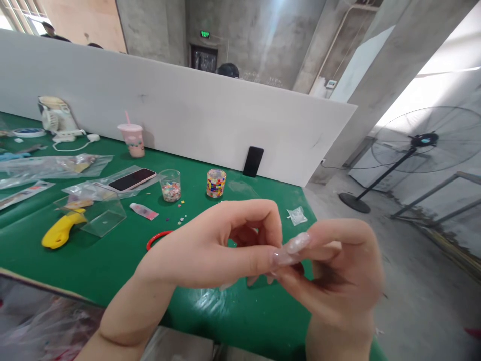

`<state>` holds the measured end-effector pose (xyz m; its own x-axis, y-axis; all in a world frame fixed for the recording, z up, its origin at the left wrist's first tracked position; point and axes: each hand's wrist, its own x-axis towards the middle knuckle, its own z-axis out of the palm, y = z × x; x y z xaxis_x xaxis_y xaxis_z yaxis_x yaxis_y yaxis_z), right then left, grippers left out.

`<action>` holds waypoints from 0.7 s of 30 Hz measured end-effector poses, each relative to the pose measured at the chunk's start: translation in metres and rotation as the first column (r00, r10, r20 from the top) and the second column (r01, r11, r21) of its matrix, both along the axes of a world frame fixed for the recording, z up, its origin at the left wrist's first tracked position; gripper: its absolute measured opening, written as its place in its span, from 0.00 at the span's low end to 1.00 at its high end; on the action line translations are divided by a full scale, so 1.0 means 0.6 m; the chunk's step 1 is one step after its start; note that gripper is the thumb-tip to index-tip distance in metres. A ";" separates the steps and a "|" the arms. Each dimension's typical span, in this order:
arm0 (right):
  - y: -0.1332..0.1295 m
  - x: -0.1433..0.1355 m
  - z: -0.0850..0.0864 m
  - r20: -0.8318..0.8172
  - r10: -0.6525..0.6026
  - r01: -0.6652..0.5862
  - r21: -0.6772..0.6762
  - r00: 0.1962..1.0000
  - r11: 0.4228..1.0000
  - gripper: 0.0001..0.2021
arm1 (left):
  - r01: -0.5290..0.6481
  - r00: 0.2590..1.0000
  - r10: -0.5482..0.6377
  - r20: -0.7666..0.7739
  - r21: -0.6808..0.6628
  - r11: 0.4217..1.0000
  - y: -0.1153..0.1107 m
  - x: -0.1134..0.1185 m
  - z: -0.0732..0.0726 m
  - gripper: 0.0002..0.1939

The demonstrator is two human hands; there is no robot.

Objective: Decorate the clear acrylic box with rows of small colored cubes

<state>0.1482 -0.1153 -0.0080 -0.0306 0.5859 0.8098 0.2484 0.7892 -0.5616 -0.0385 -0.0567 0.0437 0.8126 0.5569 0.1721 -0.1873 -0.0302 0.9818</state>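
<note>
Above the front of the green table, my left hand point(225, 243) and my right hand point(340, 271) meet at the fingertips. Thumb and index finger are pinched together on each hand. Whatever lies between the fingertips is too small or too hidden to make out. A red loop point(160, 236), perhaps a scissors handle, shows partly from behind my left wrist. Small star-shaped pieces point(181, 220) lie scattered just beyond my left hand. Farther back stand a clear cup point(171, 186) holding many colourful bits and a round container point(216, 183) covered in coloured mosaic squares.
On the left are a yellow-handled tool point(62, 229), a clear plastic stand point(103, 220), a small tube point(144, 211) and a phone point(132, 179). A pink cup with straw point(133, 140) stands near the white partition point(195, 120). A dark phone point(253, 161) leans there; a small clear packet point(297, 215) lies right.
</note>
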 end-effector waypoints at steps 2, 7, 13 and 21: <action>-0.007 -0.004 0.001 -0.016 -0.043 0.043 0.012 0.999 0.999 0.28 | 0.029 1.000 -0.029 0.005 -0.018 0.999 0.004 0.000 -0.001 0.14; -0.011 -0.013 0.012 -0.040 -0.044 0.042 -0.039 0.998 0.998 0.33 | 0.039 0.996 -0.032 0.087 -0.079 0.996 0.003 0.010 -0.007 0.16; 0.009 -0.003 0.007 0.039 0.071 -0.069 -0.041 0.997 0.997 0.39 | -0.105 0.970 0.128 0.206 -0.117 0.988 -0.002 0.028 -0.015 0.16; 0.014 -0.005 0.005 -0.031 -0.012 0.013 0.042 0.999 0.999 0.26 | 0.005 0.913 0.134 0.384 -0.340 0.940 -0.010 0.052 -0.017 0.17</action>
